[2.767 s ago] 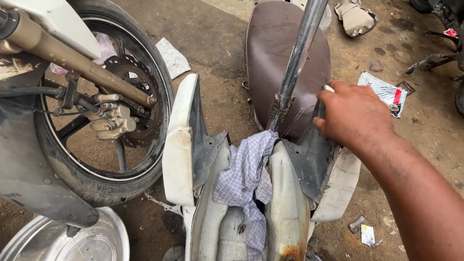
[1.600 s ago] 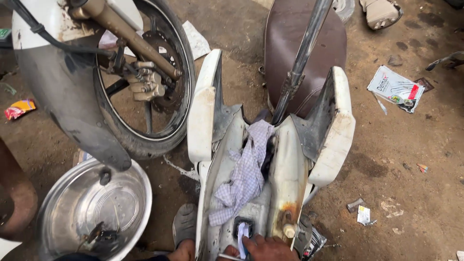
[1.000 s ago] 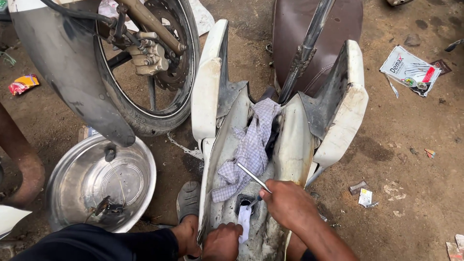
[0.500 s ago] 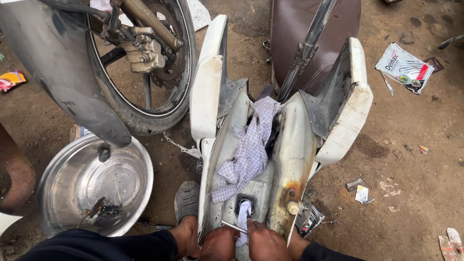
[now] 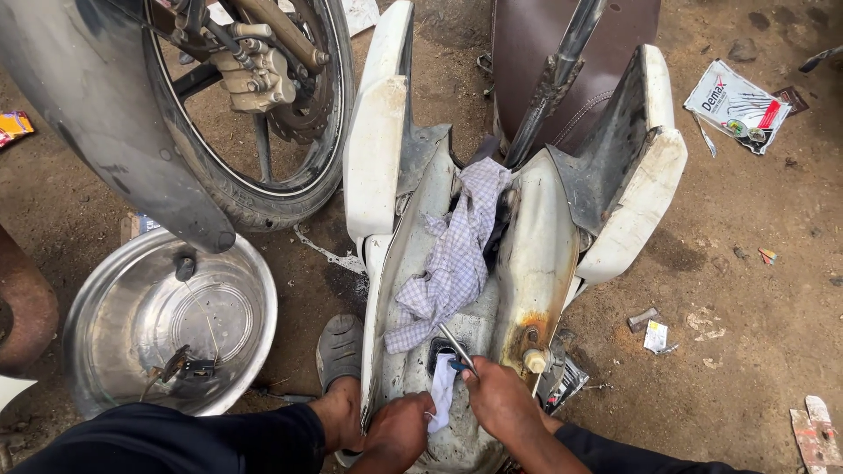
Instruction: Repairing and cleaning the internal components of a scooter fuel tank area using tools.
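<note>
An upturned white motorcycle fuel tank (image 5: 536,254) with side panels lies on the dirt in front of me, rust around a fitting near its lower end. A checked cloth (image 5: 452,254) is draped along its middle groove. My left hand (image 5: 399,430) pinches a small white rag (image 5: 442,391) at the tank's near end. My right hand (image 5: 500,399) grips a thin metal tool (image 5: 457,347) whose tip points up toward the cloth. The two hands are almost touching.
A motorcycle wheel (image 5: 263,105) with a brake caliper stands at upper left. A steel bowl (image 5: 171,320) with small parts sits at lower left. A brown seat (image 5: 571,53) lies behind the tank, a printed packet (image 5: 736,104) at upper right. My sandalled foot (image 5: 338,351) rests beside the tank.
My right hand left the far side of the tank and came down to its near end, where both hands now work with the rag and tool. The view shifted closer.
</note>
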